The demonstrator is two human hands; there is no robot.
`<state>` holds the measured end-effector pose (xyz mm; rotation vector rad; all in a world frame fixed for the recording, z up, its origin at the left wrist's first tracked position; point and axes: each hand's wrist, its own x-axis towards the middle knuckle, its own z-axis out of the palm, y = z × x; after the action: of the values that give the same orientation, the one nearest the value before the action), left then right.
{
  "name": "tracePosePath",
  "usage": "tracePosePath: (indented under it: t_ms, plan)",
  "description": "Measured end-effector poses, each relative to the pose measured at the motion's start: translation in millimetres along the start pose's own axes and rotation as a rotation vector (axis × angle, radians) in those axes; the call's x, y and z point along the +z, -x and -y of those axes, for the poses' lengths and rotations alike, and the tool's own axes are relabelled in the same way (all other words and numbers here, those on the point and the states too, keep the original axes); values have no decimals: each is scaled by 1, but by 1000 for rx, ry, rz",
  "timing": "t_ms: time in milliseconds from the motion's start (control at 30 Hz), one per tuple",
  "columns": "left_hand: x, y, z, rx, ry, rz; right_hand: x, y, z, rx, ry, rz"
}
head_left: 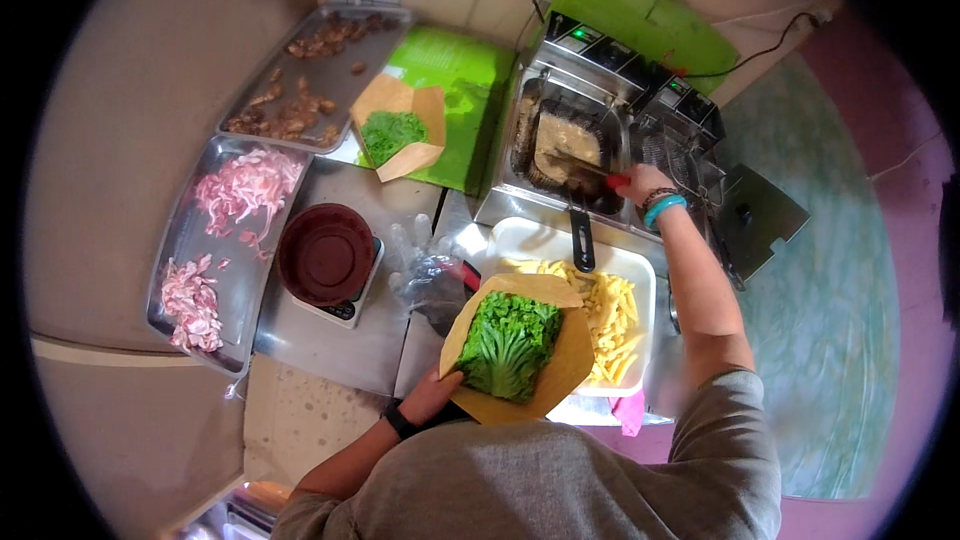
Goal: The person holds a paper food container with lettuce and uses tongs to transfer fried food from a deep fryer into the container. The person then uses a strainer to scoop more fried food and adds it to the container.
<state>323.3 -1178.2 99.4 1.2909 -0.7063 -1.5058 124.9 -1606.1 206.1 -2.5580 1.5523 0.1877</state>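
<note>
My left hand [430, 397] grips the lower left side of an open brown paper food box [572, 332], close to my body. Green leaf lettuce [510, 335] fills the box. Stretched out over the deep fryer [490, 202], my right hand [648, 185] is closed on the red handle of what look like metal tongs [580, 164]. Their tips reach into a fryer basket [528, 135] holding pale, bubbling food; what they touch there is hard to make out. The basket's black handle [582, 240] points toward me.
French fries [612, 310] lie in a white tub [648, 340], partly behind the box. A second lettuce-filled box [425, 110] stands on a green surface. Leftward are a tray of browned pieces [350, 90], a tray of raw pink meat [240, 280], a brown bowl [330, 255] on a scale, and plastic gloves [410, 260].
</note>
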Motion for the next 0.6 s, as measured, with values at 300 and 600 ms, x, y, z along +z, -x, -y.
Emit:
tracePosePath:
  t_ms: [300,600]
  plan:
    - [-2,-8,17,68,12,4,-11,-26,-18,211,-98,89]
    - [-1,5,-7,22,-24,-8,-3,-7,15,-86,-22,22]
